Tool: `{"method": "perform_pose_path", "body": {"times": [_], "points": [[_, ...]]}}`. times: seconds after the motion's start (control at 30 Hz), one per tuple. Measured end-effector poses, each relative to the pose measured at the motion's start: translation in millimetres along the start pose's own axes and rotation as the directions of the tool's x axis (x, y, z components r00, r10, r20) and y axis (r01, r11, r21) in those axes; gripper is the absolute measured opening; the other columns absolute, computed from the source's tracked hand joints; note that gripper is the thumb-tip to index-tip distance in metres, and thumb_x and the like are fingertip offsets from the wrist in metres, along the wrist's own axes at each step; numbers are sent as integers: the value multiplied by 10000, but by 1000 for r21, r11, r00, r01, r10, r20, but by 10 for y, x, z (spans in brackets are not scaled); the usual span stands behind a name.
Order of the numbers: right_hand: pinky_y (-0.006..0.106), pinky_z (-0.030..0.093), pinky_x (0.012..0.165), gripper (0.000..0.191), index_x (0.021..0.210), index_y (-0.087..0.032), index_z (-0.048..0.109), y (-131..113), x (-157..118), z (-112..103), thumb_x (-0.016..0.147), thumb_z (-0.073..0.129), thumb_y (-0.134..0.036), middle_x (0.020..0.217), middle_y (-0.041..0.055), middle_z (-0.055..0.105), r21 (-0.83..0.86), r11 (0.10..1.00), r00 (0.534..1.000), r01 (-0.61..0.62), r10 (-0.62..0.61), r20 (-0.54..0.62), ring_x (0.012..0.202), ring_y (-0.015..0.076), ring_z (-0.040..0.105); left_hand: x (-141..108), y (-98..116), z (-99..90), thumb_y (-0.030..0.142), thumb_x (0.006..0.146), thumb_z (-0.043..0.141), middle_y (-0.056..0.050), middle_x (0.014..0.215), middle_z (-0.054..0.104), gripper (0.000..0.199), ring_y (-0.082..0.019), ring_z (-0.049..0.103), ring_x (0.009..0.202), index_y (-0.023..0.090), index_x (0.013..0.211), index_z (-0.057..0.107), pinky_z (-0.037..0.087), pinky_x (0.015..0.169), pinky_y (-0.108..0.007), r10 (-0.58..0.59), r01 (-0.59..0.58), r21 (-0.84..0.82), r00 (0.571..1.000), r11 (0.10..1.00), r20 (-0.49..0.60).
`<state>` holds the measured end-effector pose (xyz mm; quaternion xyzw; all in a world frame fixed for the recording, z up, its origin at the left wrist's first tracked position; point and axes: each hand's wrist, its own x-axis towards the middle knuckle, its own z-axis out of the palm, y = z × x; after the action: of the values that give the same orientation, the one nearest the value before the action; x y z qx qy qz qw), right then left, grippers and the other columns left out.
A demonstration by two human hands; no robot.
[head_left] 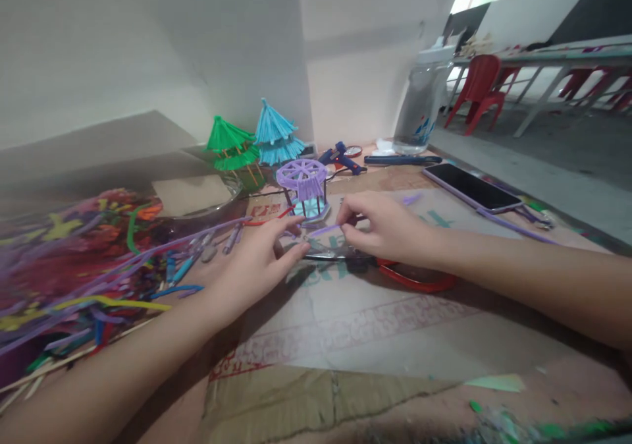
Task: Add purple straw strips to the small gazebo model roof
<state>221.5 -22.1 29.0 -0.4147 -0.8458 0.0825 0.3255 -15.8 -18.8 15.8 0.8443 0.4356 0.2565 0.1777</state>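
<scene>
My right hand (378,226) pinches one end of a short purple pipe cleaner piece (323,230) between thumb and fingertips. Facing it, my left hand (264,249) has thumb and index finger apart, close to the strip's other end; its lower fingers are partly hidden. Just beyond both hands stands a small model pavilion (302,175) with a purple spoked roof ring, dark posts and a light blue base. Purple strips cover part of its front edge. Below my hands lies a pair of scissors (419,284) with red handles, its blades pointing left.
Green (231,142) and light blue (276,131) tiered-roof models stand by the wall. Behind lie a blue glue gun (343,159) and a dark blue cutter (402,160). A water bottle (419,101) and a phone (471,186) are at right. Colourful pipe cleaners (89,259) pile up at left.
</scene>
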Motion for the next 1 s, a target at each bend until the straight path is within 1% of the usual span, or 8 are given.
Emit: {"method": "perform_pose_path", "body": {"times": [0.13, 0.3, 0.47, 0.53, 0.63, 0.73, 0.87, 1.0], "points": [[294, 364, 698, 71, 781, -176, 603, -50, 19, -84, 775, 545, -135, 738, 37, 639, -191, 975, 992, 116, -125, -36, 726, 174, 545, 65, 210, -87, 365, 910, 568, -116, 1231, 609, 385, -235, 573, 1116, 178, 1246, 585, 465, 953, -397, 227, -214, 126, 969, 969, -93], [291, 356, 707, 66, 783, -168, 615, -26, 40, -155, 780, 558, -135, 735, 45, 641, -268, 952, 974, 151, -189, -124, 754, 187, 543, 278, 402, -59, 301, 933, 551, -81, 1060, 680, 191, -200, 615, 1002, 189, 1038, 666, 483, 893, -363, 405, -372, 199, 899, 907, -165], [291, 353, 709, 58, 786, -169, 623, -63, 52, -214, 774, 578, -135, 752, 43, 662, -288, 956, 982, 58, -107, -159, 772, 194, 554, 404, 354, 57, 215, 920, 573, -70, 998, 705, 145, -185, 629, 922, 190, 1008, 685, 496, 831, -341, 549, -464, 327, 798, 823, -251], [291, 358, 708, 66, 781, -168, 621, -77, 54, -211, 767, 573, -126, 756, 43, 668, -280, 959, 983, 44, -92, -162, 766, 191, 559, 405, 306, 102, 206, 920, 570, -71, 1006, 707, 167, -187, 630, 913, 198, 1043, 683, 500, 821, -344, 555, -463, 334, 785, 821, -275], [289, 370, 701, 64, 777, -165, 613, -70, 51, -178, 775, 562, -128, 762, 47, 670, -258, 965, 982, 52, -96, -161, 755, 184, 569, 381, 244, 143, 200, 934, 541, -73, 993, 706, 207, -190, 631, 888, 214, 1086, 681, 504, 799, -347, 543, -458, 320, 794, 830, -273], [282, 381, 688, 60, 787, -169, 608, -43, 45, -140, 782, 560, -134, 756, 42, 663, -221, 974, 983, 44, -81, -162, 742, 176, 574, 350, 225, 150, 221, 950, 511, -77, 969, 701, 210, -190, 632, 865, 211, 1062, 688, 502, 777, -340, 494, -431, 269, 833, 862, -248], [263, 391, 652, 25, 799, -173, 582, -18, 45, -111, 790, 567, -155, 761, 33, 656, -123, 992, 988, -17, -2, -153, 708, 157, 577, 317, 265, 128, 242, 957, 498, -74, 987, 692, 215, -191, 631, 903, 205, 1062, 681, 494, 798, -335, 399, -370, 164, 890, 914, -218], [248, 375, 618, 44, 755, -184, 558, -29, 43, -100, 794, 574, -174, 731, 12, 647, -66, 996, 988, -65, 56, -141, 668, 138, 565, 287, 322, 116, 225, 934, 525, -78, 990, 686, 197, -199, 625, 926, 190, 1049, 681, 487, 825, -344, 357, -338, 121, 909, 933, -217]]}}
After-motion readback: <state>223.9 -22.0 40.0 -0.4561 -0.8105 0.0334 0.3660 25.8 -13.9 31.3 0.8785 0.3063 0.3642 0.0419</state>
